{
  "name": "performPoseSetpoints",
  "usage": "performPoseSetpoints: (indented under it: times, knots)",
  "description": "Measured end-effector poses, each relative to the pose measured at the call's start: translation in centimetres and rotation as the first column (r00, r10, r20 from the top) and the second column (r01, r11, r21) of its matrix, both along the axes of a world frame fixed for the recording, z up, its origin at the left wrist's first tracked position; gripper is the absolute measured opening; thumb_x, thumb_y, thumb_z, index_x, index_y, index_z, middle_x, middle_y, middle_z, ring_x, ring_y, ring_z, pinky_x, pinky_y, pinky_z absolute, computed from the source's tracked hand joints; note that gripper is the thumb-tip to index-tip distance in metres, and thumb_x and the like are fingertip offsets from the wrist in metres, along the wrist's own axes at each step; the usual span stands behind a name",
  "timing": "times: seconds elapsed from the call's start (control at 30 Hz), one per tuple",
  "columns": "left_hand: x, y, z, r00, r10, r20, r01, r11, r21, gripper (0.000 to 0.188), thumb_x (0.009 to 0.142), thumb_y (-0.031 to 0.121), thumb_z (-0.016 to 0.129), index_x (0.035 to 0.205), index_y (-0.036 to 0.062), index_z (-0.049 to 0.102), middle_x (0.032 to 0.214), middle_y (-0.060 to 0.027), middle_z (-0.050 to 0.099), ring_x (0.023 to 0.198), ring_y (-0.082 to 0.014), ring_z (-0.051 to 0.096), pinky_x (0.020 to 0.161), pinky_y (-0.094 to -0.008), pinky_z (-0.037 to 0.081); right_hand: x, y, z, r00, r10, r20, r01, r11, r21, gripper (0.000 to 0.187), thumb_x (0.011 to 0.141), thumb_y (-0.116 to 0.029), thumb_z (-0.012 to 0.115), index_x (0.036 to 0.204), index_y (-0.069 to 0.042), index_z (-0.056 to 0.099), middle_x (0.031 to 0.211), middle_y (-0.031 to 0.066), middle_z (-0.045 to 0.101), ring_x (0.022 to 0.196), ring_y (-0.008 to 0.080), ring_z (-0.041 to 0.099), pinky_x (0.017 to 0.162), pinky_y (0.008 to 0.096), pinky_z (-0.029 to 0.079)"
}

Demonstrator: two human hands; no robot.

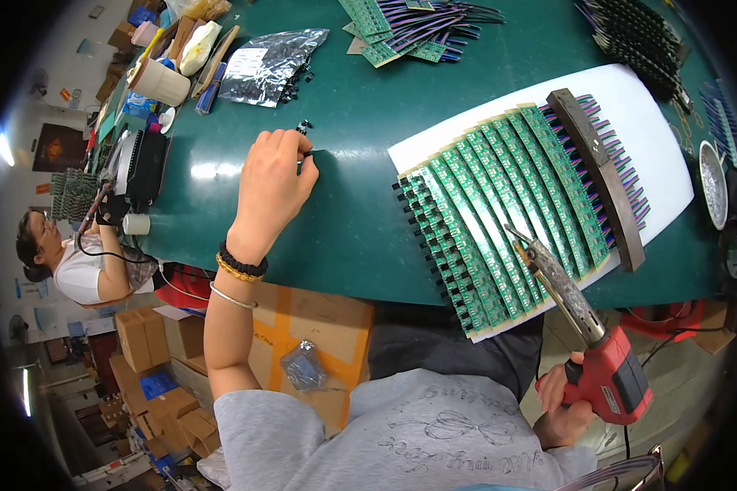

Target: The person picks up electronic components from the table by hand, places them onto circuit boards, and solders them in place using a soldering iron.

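Note:
My right hand (562, 405) grips a red and black soldering gun (618, 380). Its metal tip reaches over a panel of green circuit boards (499, 213) lying side by side. Small black connectors (434, 245) line the panel's left edge. A dark bar (595, 176) lies across the right end, over purple and black wires (630, 176). My left hand (272, 180) is over the green table, fingers curled and pinched together; what they hold, if anything, is hidden. Just beyond its fingertips are a few small black parts (305, 127).
A white foam sheet (663, 155) lies under the boards. Beyond are a silvery bag (274, 65) with black parts spilling out and a pile of wired boards (401, 33). A white dish (712, 184) stands at right. A co-worker (82, 262) sits at left. Cardboard boxes (303, 315) lie below the table edge.

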State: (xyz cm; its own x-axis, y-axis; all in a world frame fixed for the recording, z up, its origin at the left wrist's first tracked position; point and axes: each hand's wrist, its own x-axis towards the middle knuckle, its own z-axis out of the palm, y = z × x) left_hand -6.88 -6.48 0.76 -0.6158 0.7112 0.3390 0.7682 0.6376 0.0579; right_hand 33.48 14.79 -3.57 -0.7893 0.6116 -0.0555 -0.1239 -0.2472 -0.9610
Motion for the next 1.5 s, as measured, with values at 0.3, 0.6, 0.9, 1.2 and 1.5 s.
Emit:
performPoseSetpoints:
  times: [0.3, 0.6, 0.9, 1.2, 1.5]
  knots:
    - [9.0, 3.4, 3.3, 0.876, -0.23, 0.423, 0.001, 0.879, 0.477, 0.013, 0.073, -0.004, 0.067, 0.082, 0.0026, 0.062, 0.076, -0.0067, 0.064, 0.066, -0.0194, 0.06, 0.063, -0.03, 0.05, -3.0, -1.3, 1.7, 1.0, 0.004, 0.013, -0.004, 0.999, 0.038, 0.07, 0.089, -0.044, 0.065, 0.136, 0.001, 0.038, 0.053, 0.001, 0.046, 0.045, 0.0119, 0.045, 0.045, 0.0265, 0.038]
    - [20.2, 7.4, 0.2, 0.539, -0.824, 0.176, 0.411, 0.44, 0.798, 0.029, 0.065, -0.008, 0.07, 0.094, -0.0084, 0.063, 0.09, -0.0155, 0.061, 0.072, -0.0283, 0.058, 0.061, -0.0355, 0.049, -5.9, 0.8, 4.6, 0.885, 0.457, 0.094, -0.458, 0.811, 0.364, 0.071, 0.075, 0.008, 0.06, 0.139, -0.007, 0.034, 0.077, 0.0125, 0.062, 0.058, 0.0145, 0.056, 0.053, 0.0252, 0.047]
    - [19.9, 6.4, 0.4, 0.568, -0.81, 0.144, 0.541, 0.499, 0.677, 0.035, 0.063, 0.004, 0.068, 0.095, -0.0111, 0.065, 0.089, -0.0173, 0.063, 0.074, -0.0274, 0.058, 0.062, -0.0358, 0.051, -5.4, 0.5, 3.2, 0.914, 0.4, 0.067, -0.374, 0.768, 0.52, 0.071, 0.078, 0.011, 0.061, 0.142, -0.007, 0.033, 0.074, 0.0111, 0.063, 0.059, 0.0152, 0.056, 0.056, 0.0279, 0.046]
    - [20.4, 5.1, 1.1, 0.657, -0.733, 0.174, 0.564, 0.632, 0.531, 0.033, 0.062, 0.007, 0.069, 0.091, -0.0072, 0.068, 0.084, -0.0136, 0.063, 0.071, -0.0246, 0.059, 0.06, -0.033, 0.051, -5.4, -0.1, 4.6, 0.916, 0.312, 0.25, -0.4, 0.731, 0.552, 0.028, 0.078, 0.003, 0.066, 0.105, -0.002, 0.061, 0.077, 0.0077, 0.067, 0.067, 0.0157, 0.063, 0.063, 0.0288, 0.051]
    - [16.9, 6.4, -0.9, 0.851, -0.426, 0.307, 0.211, 0.813, 0.543, 0.023, 0.064, -0.007, 0.076, 0.083, 0.0018, 0.068, 0.076, -0.0061, 0.062, 0.064, -0.0223, 0.055, 0.054, -0.0306, 0.043, -0.1, 1.7, 5.9, 0.855, 0.412, 0.315, -0.396, 0.911, -0.115, 0.03, 0.064, 0.004, 0.064, 0.091, -0.009, 0.068, 0.076, 0.0052, 0.066, 0.063, 0.0163, 0.064, 0.061, 0.0293, 0.051]
